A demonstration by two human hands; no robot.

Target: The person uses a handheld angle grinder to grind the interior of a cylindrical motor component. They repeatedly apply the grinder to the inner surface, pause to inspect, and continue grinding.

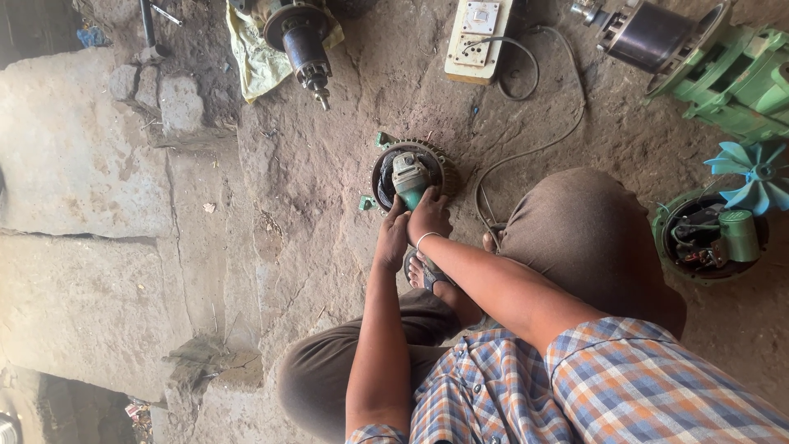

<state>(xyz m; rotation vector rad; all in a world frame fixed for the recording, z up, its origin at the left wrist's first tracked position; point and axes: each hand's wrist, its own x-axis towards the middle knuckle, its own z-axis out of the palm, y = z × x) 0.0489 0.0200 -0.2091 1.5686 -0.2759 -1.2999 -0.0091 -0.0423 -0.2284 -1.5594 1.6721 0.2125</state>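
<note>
Both hands are gripping a green grinder [410,179]: the left hand [393,238] is wrapped round its rear, the right hand [429,215] clamped just beside it, holding the tool's head down inside a round, ribbed metal housing [444,168] lying on the gritty dirt floor [312,189] in front of the knees. Doing this well is, I judge, calling for a firm two-handed hold, light even pressure and keeping the grey cable [526,152] trailing clear to the right.

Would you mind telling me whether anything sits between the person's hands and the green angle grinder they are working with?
Nothing visible does. Both the left hand and the right hand already grip the green angle grinder, which points into the round motor housing on the dirt floor. Its cable trails off to the right, clear of the hands.
</note>
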